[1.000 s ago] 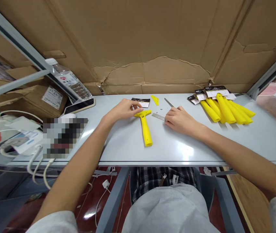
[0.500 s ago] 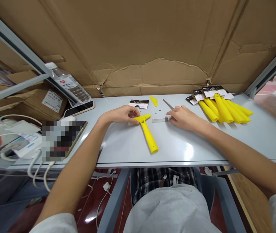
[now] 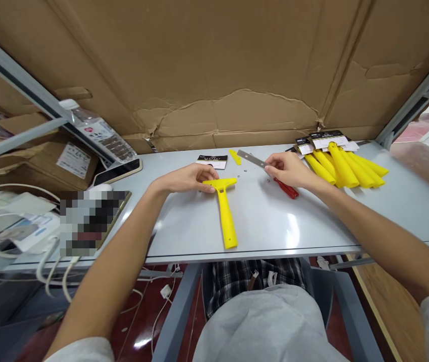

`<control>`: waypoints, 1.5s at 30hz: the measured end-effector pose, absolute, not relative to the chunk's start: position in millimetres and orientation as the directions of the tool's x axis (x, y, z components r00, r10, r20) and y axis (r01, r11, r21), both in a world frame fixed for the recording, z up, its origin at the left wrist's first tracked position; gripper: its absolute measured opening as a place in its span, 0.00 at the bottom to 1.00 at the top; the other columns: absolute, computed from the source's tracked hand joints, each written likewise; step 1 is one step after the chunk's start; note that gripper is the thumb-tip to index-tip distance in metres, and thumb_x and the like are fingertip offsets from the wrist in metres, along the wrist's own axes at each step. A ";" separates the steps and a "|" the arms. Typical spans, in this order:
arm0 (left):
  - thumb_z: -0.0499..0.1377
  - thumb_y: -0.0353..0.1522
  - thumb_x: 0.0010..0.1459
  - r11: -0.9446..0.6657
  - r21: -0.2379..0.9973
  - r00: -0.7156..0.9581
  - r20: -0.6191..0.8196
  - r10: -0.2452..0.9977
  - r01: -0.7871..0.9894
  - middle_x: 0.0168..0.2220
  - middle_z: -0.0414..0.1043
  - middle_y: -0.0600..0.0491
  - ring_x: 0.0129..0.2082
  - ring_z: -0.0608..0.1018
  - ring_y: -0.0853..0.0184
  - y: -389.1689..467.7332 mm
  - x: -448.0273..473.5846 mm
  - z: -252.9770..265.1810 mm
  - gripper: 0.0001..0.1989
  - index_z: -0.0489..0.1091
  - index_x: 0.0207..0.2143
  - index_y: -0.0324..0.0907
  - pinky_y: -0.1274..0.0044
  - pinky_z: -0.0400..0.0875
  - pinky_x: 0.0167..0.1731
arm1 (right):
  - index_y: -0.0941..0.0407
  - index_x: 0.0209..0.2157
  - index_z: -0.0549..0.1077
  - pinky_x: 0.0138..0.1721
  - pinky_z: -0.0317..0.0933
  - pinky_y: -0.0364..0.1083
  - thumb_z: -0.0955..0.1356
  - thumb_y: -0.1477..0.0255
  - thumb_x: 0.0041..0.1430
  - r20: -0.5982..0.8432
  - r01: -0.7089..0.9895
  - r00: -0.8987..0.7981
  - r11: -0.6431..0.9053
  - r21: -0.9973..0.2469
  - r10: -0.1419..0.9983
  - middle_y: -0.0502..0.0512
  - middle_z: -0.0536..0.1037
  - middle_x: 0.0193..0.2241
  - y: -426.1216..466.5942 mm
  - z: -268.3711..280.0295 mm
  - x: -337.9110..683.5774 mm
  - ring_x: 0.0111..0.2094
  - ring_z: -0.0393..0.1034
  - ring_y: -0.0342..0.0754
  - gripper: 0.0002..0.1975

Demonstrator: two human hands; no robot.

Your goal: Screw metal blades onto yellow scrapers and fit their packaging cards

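My left hand (image 3: 195, 180) pinches the left end of the head of a yellow T-shaped scraper (image 3: 226, 213). The scraper's handle points toward me on the tabletop. Between the fingertips of my right hand (image 3: 287, 168) is a flat metal blade (image 3: 252, 158) with holes in it, raised and slanting up to the left. A screwdriver with a red handle (image 3: 286, 188) lies just below that hand, its shaft mostly hidden. Small screws (image 3: 245, 171) are scattered between the hands. Farther back lie a small yellow plastic piece (image 3: 235, 157) and a black-and-white card (image 3: 212, 161).
Several yellow scraper handles with cards (image 3: 344, 168) are piled at the back right. A phone (image 3: 118, 172), a plastic bottle (image 3: 95, 130) and white cables (image 3: 52, 271) are on the left. A cardboard sheet (image 3: 237, 65) stands behind the white table (image 3: 184, 236).
My right hand has picked the blade up off the table, uncovering the red screwdriver handle. The scraper's handle has swung slightly left, with my left hand still on its head.
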State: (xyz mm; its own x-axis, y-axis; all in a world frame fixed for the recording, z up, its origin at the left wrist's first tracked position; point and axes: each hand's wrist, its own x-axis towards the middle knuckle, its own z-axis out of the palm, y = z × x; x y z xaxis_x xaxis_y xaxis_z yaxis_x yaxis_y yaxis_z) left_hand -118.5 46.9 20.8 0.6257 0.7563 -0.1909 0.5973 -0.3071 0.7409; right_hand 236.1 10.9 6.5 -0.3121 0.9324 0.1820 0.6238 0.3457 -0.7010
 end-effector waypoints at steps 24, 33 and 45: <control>0.73 0.43 0.55 -0.280 0.817 0.649 -0.145 0.747 0.505 0.39 0.84 0.47 0.37 0.84 0.60 45.0 -109.8 11.8 0.22 0.81 0.50 0.44 0.70 0.77 0.38 | 0.58 0.44 0.66 0.37 0.73 0.43 0.68 0.65 0.69 -0.109 0.162 -0.470 -0.036 -0.986 0.876 0.63 0.78 0.48 63.0 6.3 175.0 0.41 0.78 0.44 0.11; 0.76 0.32 0.53 0.110 0.988 0.385 -0.143 0.912 0.108 0.47 0.83 0.41 0.43 0.88 0.55 25.8 -59.4 -8.1 0.21 0.76 0.48 0.40 0.61 0.84 0.48 | 0.59 0.38 0.74 0.30 0.66 0.41 0.76 0.59 0.61 -0.059 0.190 -0.336 0.006 -0.982 0.940 0.55 0.79 0.32 20.3 2.9 222.7 0.28 0.70 0.39 0.17; 0.73 0.35 0.58 0.097 0.995 0.349 -0.095 0.932 0.013 0.55 0.82 0.42 0.48 0.87 0.57 6.7 -37.0 -16.2 0.17 0.79 0.49 0.40 0.68 0.85 0.45 | 0.60 0.44 0.81 0.30 0.65 0.41 0.76 0.62 0.60 0.003 0.226 -0.383 0.097 -0.969 0.924 0.53 0.78 0.27 2.4 4.4 223.9 0.25 0.67 0.38 0.16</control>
